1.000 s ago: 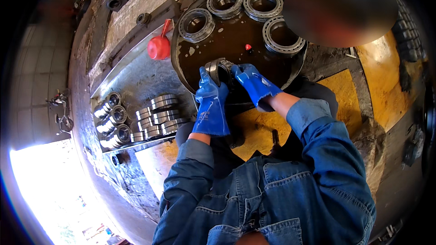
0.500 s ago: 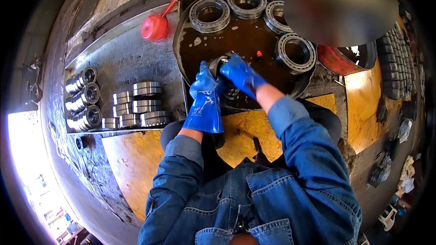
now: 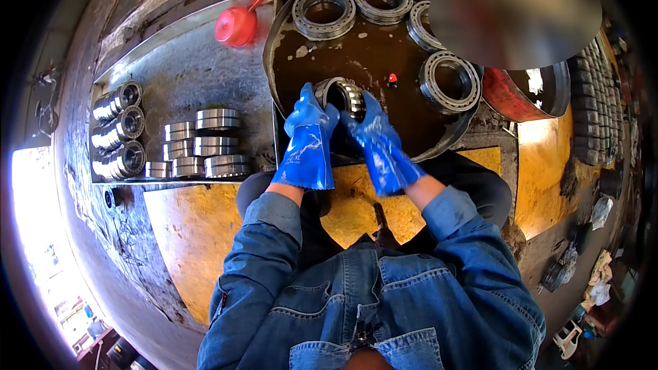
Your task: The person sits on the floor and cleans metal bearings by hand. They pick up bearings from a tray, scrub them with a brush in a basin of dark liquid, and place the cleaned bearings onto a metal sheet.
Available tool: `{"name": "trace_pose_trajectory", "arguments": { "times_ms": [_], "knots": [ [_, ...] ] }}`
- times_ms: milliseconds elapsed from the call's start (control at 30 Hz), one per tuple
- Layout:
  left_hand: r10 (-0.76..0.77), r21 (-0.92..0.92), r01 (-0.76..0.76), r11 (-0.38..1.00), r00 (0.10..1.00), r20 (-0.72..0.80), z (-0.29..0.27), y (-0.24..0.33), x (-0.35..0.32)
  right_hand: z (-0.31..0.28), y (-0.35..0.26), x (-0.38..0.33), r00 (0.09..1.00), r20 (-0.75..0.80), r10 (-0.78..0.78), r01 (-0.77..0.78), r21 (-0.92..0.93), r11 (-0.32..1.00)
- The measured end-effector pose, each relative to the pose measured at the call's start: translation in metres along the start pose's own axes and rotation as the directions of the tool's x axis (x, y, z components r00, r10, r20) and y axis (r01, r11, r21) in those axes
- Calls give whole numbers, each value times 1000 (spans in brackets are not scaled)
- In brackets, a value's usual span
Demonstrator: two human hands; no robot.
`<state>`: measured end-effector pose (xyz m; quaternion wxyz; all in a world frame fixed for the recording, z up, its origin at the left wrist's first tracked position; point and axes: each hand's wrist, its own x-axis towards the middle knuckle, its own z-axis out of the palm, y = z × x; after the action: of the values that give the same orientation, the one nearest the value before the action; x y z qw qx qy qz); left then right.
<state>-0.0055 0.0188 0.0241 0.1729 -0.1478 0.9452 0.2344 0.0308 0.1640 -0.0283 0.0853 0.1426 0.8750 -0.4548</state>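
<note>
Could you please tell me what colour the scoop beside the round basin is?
Red; the scoop shows clearly in the head view.

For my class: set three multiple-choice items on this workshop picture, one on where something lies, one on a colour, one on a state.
1. Where does the red scoop lie?
A. on the metal tray, left of the round pan
B. inside the round pan
C. on the floor

2. What colour are the gloves on the left hand and right hand?
A. yellow
B. blue
C. black

3. How is the bearing over the round pan held?
A. by the left hand only
B. lying untouched
C. between both hands

Answers: 1 A, the scoop rests on the grey tray beside the pan; 2 B, both gloves are blue; 3 C, a glove grips each side.
</note>
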Motion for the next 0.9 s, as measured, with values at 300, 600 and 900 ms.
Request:
{"name": "trace_pose_trajectory", "arguments": {
  "times_ms": [300,600,900],
  "knots": [
    [1,15,-2,1000,998,71,-3,17,3,-25,-24,86,867,453,-206,63,309,949],
    [37,-37,-37,999,999,17,9,0,7,-7,-9,26,999,13,-43,45,-244,969],
    [-21,-14,21,1000,1000,5,7,-4,9,-42,-68,21,909,377,-180,-71,564,823]
  ]
}}
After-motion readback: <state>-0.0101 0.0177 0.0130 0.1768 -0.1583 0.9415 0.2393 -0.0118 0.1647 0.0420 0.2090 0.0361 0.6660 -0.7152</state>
